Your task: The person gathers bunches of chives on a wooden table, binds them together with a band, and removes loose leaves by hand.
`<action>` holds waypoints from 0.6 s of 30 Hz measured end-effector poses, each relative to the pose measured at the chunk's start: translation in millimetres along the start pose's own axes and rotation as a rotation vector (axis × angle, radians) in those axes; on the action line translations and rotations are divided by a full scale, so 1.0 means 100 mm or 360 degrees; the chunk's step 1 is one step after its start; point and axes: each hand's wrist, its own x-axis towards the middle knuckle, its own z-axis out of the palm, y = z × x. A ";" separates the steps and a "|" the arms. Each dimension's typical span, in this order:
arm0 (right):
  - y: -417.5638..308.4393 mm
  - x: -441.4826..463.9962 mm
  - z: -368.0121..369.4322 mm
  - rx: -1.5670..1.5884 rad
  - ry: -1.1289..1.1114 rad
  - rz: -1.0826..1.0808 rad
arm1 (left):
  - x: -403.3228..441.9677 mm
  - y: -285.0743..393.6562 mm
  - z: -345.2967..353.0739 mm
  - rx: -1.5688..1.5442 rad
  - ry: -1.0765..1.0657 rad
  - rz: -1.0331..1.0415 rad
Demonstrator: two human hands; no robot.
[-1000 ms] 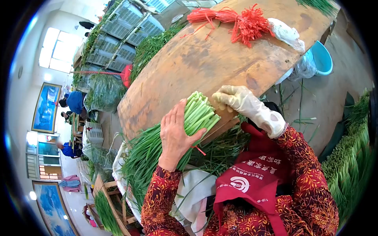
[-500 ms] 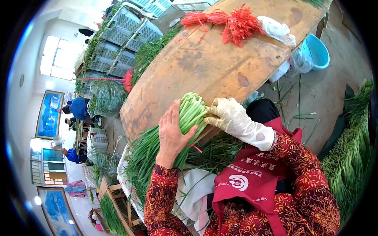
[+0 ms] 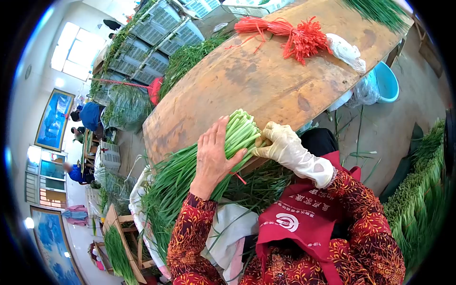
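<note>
A thick bunch of green chives [image 3: 241, 132] lies across the near edge of the wooden table [image 3: 204, 107]. Its pale cut ends point up and away, and the long leaves hang to the lower left. My bare left hand [image 3: 213, 156] grips the bunch from above, thumb along the stems. With its fingertips, my right hand [image 3: 284, 148], in a cream glove, pinches stems at the bunch's right side. From under the bunch pokes the end of a red strip [image 3: 240, 178].
Red plastic strips [image 3: 306, 40] and a white plastic bundle [image 3: 344, 53] lie on the table. More chives [image 3: 377, 12] rest at its far end. A blue basin [image 3: 388, 81] stands on the floor. Chives are heaped at right [image 3: 418, 204]. Crates [image 3: 159, 23] and people are at the left.
The camera view has shifted slightly, bringing more chives at the table's far end into sight. My right fingers have changed position at the stems; my left hand keeps its hold.
</note>
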 end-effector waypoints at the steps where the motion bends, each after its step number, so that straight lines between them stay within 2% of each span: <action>1: 0.00 0.01 0.00 -0.0075 0.0004 -0.0036 | 0.00 0.00 0.00 0.0000 0.0000 0.0003; 5: 0.01 0.05 -0.02 -0.0267 0.0002 -0.0183 | 0.01 0.01 -0.02 0.0019 -0.0044 -0.0002; 9: 0.01 0.07 -0.12 -0.0225 -0.0064 -0.0202 | 0.02 0.02 -0.06 0.0045 -0.0109 0.0010; 13: 0.07 0.08 -0.22 0.0151 -0.0084 0.0083 | 0.02 0.04 -0.08 0.0055 -0.0144 -0.0006; 18: 0.15 0.19 -0.45 0.0252 -0.0306 0.0159 | 0.00 0.00 0.00 0.0064 -0.0198 -0.0061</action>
